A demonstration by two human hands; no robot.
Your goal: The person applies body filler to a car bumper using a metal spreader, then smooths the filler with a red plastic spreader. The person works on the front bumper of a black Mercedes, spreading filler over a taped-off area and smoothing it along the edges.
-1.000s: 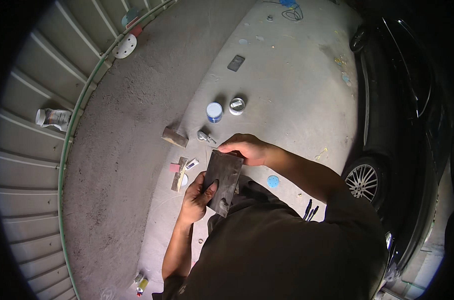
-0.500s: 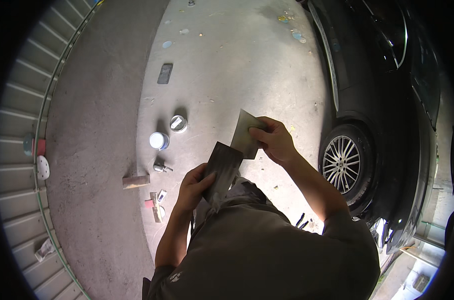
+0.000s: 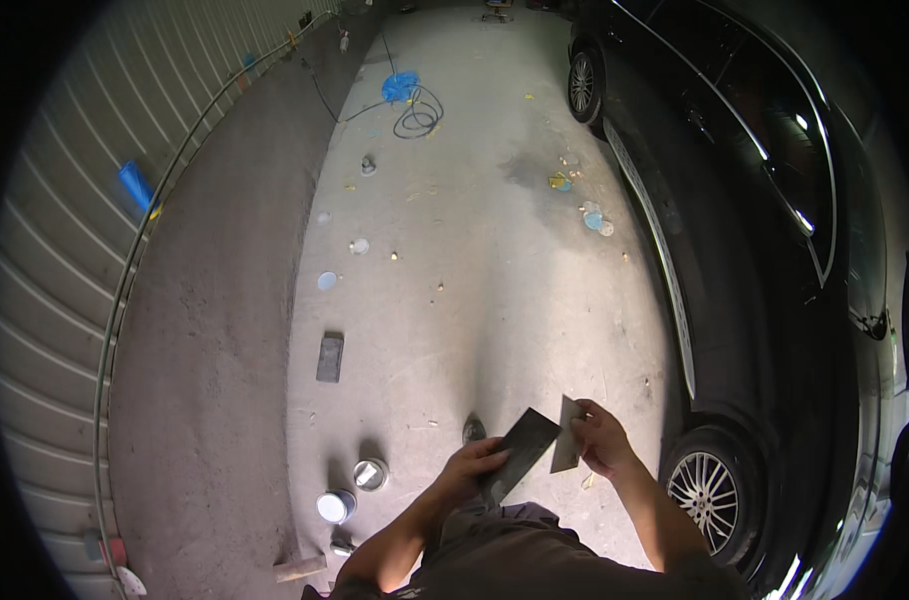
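Note:
My left hand (image 3: 465, 467) grips a dark, flat rectangular plate (image 3: 523, 446), held tilted in front of my body. My right hand (image 3: 602, 441) pinches a thinner, lighter grey rectangular sheet (image 3: 564, 446) on edge, just to the right of the plate, with a small gap between them. My shoe (image 3: 472, 427) shows on the concrete floor (image 3: 494, 250) beneath. To the lower left of my hands stand a white-lidded can (image 3: 336, 506) and an open metal tin (image 3: 370, 474). Farther up the floor lies a dark rectangular block (image 3: 329, 357).
A black car (image 3: 734, 220) runs along my right, its wheel (image 3: 701, 490) beside my right arm. A ribbed wall (image 3: 54, 300) with a hose runs on the left. Ahead lie a coiled hose (image 3: 414, 115), a blue bundle (image 3: 400, 86) and several scattered discs (image 3: 593, 220).
The view has lifted to show more floor ahead. My right hand has drawn the lighter sheet out from the dark plate and now holds it to the right, apart from it.

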